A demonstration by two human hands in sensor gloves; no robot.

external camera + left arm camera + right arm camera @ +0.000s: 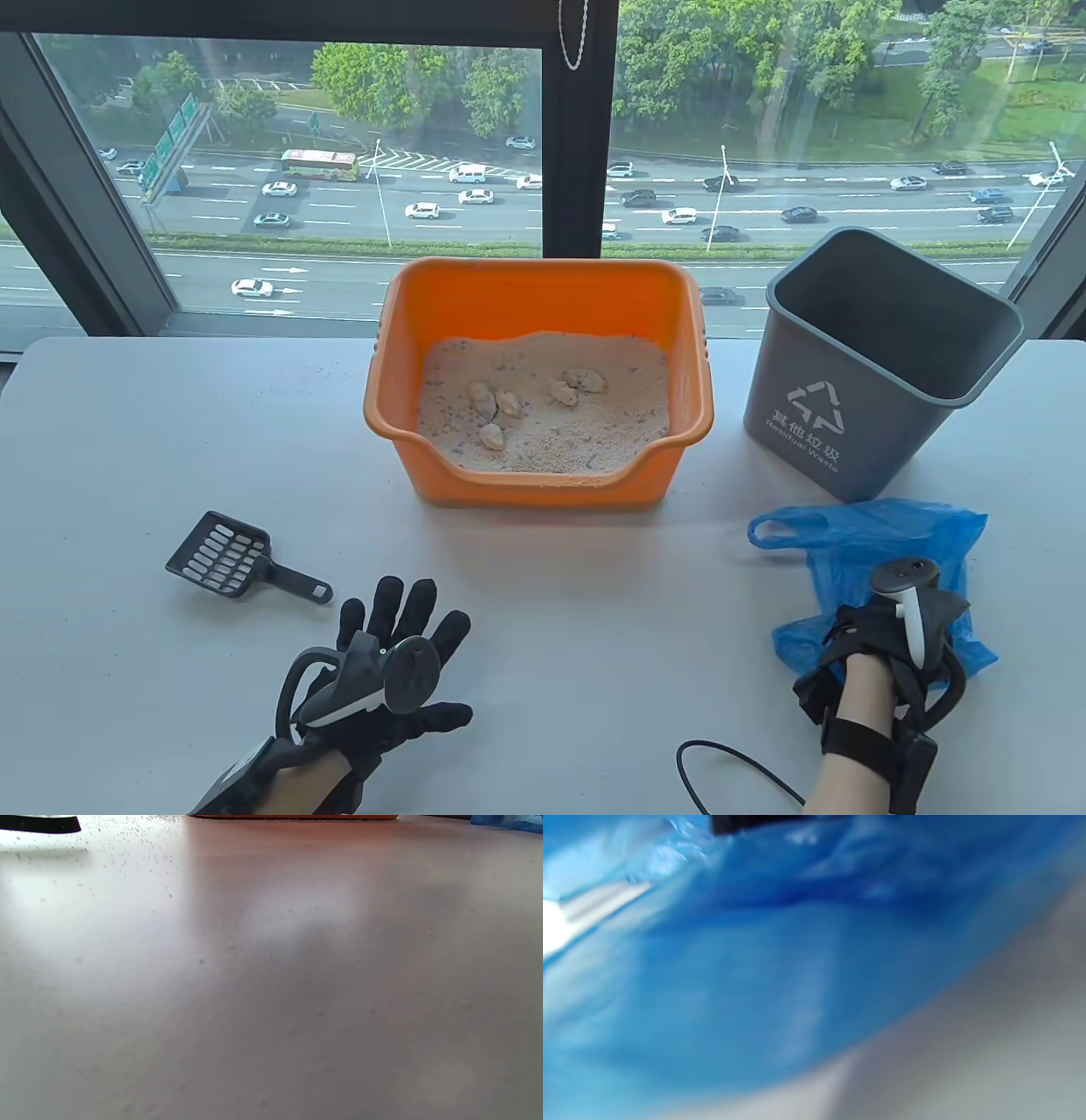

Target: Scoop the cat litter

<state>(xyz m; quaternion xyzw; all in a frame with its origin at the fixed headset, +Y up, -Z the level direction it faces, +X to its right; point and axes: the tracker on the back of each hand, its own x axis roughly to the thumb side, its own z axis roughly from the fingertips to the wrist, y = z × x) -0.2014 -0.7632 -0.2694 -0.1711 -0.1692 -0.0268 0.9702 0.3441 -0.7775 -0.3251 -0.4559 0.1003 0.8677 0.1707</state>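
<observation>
We're looking at the orange litter box (543, 382) sitting mid-table against the window edge, its pale litter (543, 416) spread across the floor with five clumps (509, 403) lying on top near the middle. To the front-left of the box, well apart from it, the black slotted scoop (237, 560) lies flat on the white table (170, 424), handle pointing toward the person's side. Just in front and to the right of that scoop handle, our left hand (399, 671) rests palm down, fingers straight and spread, holding nothing and not touching the scoop. Out to the right of the box stands the grey waste bin (882, 365), near it but apart. In front of that bin a crumpled blue plastic bag (882, 552) lies on the table, and our right hand (882, 645) is down on the bag's near end; whether its fingers are curled on the plastic we cannot tell, since the tracker hides them. The right wrist view is blurred blue plastic.
</observation>
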